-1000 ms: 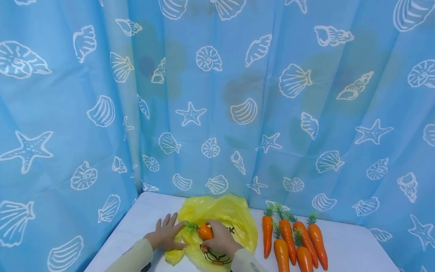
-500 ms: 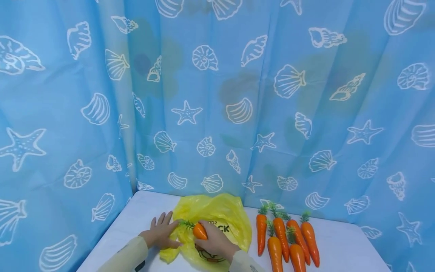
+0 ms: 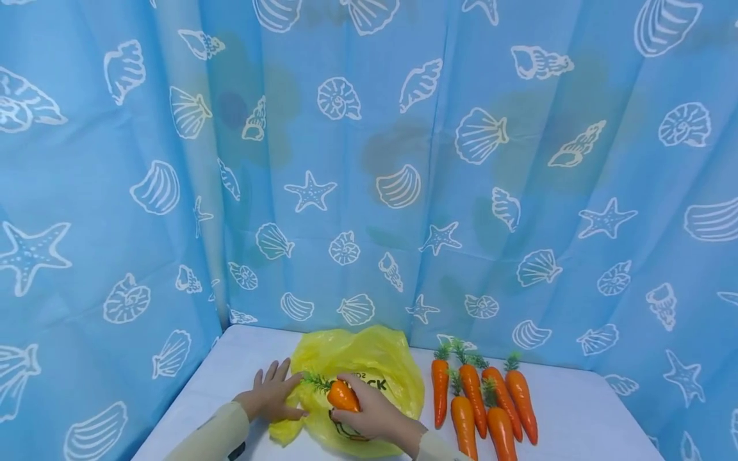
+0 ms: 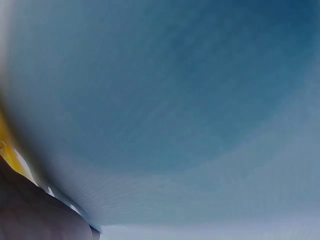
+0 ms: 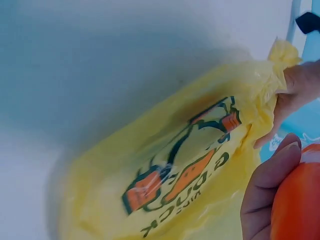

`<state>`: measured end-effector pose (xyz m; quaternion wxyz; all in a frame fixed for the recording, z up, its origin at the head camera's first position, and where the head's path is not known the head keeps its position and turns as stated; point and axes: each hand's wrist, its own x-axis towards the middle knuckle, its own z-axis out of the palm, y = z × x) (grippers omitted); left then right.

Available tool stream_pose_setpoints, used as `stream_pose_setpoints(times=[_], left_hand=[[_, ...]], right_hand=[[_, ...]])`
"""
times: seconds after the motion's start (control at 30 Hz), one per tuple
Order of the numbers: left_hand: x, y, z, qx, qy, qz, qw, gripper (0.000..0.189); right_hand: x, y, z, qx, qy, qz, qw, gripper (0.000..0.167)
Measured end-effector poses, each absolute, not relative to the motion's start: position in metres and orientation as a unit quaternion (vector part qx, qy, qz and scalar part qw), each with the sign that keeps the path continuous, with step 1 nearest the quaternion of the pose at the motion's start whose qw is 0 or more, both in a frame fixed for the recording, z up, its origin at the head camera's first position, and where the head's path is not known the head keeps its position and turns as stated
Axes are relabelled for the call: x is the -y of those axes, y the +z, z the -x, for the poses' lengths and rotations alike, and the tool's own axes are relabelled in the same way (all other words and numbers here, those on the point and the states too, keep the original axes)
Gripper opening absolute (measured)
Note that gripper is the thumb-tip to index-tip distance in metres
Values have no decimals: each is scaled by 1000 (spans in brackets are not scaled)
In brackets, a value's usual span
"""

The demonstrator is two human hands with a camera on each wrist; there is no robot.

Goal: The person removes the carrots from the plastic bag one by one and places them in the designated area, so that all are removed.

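My right hand (image 3: pixel 371 413) grips an orange carrot with a feathery green top (image 3: pixel 343 397), held over the yellow plastic bag (image 3: pixel 398 365). The carrot's tip is hidden behind the fingers; its smooth orange side fills the lower right corner of the right wrist view. My left hand (image 3: pixel 271 392) lies with spread fingers at the bag's left side, its thumb touching the bunched yellow plastic. The bag lies spread on the table and bears dark lettering and a cartoon print (image 5: pixel 185 160). In the left wrist view, only a dark edge of the hand shows.
Several more carrots (image 3: pixel 463 416) lie in a loose group right of the bag, leafy tops toward the back. The white table (image 3: pixel 582 416) meets a blue shell-patterned curtain (image 3: pixel 357 192) at the back and left.
My right hand, still gripping the carrot, has shifted slightly, and the carrot's angle has changed. My left hand keeps its place beside the bag. The head view has drifted a little to the right.
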<state>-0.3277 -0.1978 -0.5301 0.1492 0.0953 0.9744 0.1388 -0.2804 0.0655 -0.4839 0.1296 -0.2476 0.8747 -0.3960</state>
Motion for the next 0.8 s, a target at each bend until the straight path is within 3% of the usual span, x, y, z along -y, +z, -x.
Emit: stream_pose_setpoints(times=[0.53, 0.8], left_hand=[[200, -531, 334, -974, 149, -79, 151, 90], [197, -533, 330, -972, 155, -82, 155, 90]], right_hand=[[-144, -468, 268, -859, -435, 240, 123, 66], [-192, -475, 260, -889, -409, 162, 130, 73]])
